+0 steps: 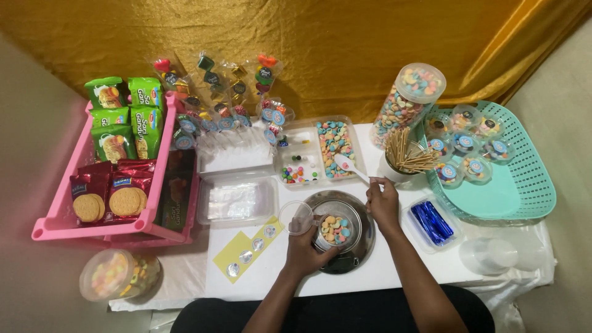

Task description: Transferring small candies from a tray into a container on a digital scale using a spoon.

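While my left hand [303, 246] wraps round a small clear cup [335, 229] part-filled with pastel candies and steadies it over the steel plate [364, 243], my right hand [383, 203] pinches the handle of a white plastic spoon [349, 166] between thumb and fingertips. Both grips are closed: the left curled on the cup's wall, the right pressed together on the spoon's near end. I judge that I am in the filling step, ferrying candies from the clear tray [336, 148] into the cup, which sits upright with its mouth facing up and already looks about half full. The spoon's long axis runs diagonally, handle toward me and to the right, bowl pointing up and left so that it lies over the near edge of the candy tray; I cannot tell whether the bowl is loaded. Next, as I read it, I must keep the bowl level, swing it back over the cup's mouth, then tip it gently so nothing spills onto the plate. A loose clear lid [295, 216] lies just beside the cup on its left.
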